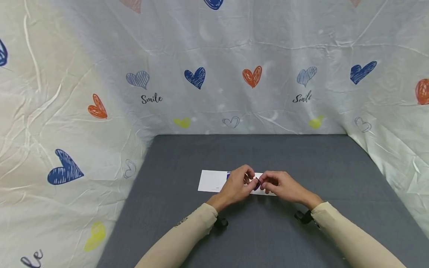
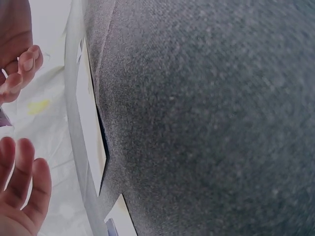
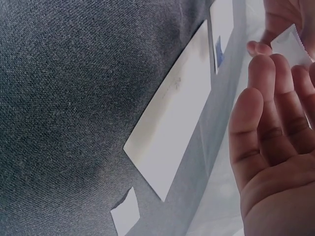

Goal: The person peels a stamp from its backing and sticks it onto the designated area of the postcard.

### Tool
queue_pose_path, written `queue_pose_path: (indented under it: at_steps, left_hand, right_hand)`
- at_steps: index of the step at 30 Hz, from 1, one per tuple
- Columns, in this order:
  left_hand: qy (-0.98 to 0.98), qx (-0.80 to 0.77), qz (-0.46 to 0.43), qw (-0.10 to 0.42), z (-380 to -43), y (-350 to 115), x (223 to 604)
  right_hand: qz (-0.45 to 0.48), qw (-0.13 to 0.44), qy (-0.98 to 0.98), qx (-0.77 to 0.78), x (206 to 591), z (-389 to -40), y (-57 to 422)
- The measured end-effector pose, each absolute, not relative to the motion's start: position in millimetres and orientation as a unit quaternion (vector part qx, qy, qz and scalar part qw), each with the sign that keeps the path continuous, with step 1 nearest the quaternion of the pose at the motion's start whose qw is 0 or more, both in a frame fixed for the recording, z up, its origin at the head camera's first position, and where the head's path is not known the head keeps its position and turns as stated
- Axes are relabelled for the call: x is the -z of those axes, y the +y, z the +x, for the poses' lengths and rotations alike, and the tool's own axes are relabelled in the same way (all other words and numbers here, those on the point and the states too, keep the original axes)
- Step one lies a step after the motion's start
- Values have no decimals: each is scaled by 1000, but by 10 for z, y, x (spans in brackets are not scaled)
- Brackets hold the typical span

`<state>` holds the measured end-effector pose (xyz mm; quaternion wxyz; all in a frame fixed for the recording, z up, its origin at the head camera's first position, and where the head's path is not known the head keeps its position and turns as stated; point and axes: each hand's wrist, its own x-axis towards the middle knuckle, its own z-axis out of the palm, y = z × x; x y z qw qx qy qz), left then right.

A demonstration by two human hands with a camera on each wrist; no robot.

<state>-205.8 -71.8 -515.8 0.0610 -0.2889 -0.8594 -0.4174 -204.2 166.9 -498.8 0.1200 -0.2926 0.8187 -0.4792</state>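
Note:
Between my fingertips is a small purple packet, low over the table. The right wrist view shows a pale face of the packet with a serrated edge. My left hand pinches it from the left by thumb and fingers. From the other side, fingertips of my right hand pinch its near end. In the left wrist view, the left hand is below and the right hand above, with a bit of purple packet at the frame edge. Fingers hide much of it.
A white card lies on the grey cloth-covered table, left of the hands. Another white card is partly under them, with a blue-printed part behind. A small white piece shows in the right wrist view. A heart-patterned curtain hangs behind.

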Motion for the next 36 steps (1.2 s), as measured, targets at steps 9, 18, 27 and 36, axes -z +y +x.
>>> queue_pose_path:
  at_steps: [9, 18, 27, 36]
  left_hand:
    - [-855, 415, -309, 41, -2052, -714, 5164]
    - [-857, 400, -322, 49, -2056, -714, 5172]
    - [-859, 398, -322, 22, -2045, -710, 5176]
    - [-862, 390, -322, 14, -2037, -707, 5198]
  right_hand:
    - [-289, 108, 831, 464, 4985, -2043, 1654]
    - [-284, 104, 837, 455, 4987, -2053, 1653]
    - [-292, 97, 843, 440, 5002, -2054, 1647]
    - [-295, 80, 851, 426, 5011, -2047, 1617]
